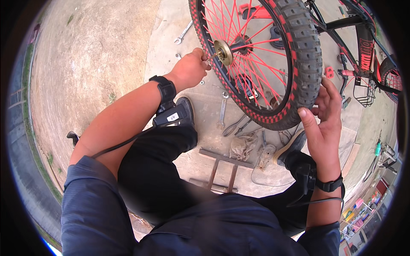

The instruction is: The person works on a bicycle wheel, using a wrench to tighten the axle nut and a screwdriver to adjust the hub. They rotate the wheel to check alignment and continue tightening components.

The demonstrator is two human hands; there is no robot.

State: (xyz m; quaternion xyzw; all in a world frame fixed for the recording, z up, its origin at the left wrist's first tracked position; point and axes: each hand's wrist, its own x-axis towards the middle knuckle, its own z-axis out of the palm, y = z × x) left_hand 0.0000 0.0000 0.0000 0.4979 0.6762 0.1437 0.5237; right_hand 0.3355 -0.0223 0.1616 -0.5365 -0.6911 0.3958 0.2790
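We seem to be mid-step at the axle of the bicycle wheel (pixel 244 45), which stands before us over the floor (pixel 171 115). Our left hand (pixel 191 70) pinches a thin rod (pixel 212 56) against the brass-coloured hub disc (pixel 228 53); our right hand (pixel 325 128) cups the tyre (pixel 304 53), thumb and fingers apart. We judge the next move calls for a steady wheel.

wheel (pixel 244 44) cropped above, distant clutter (pixel 358 222) too small
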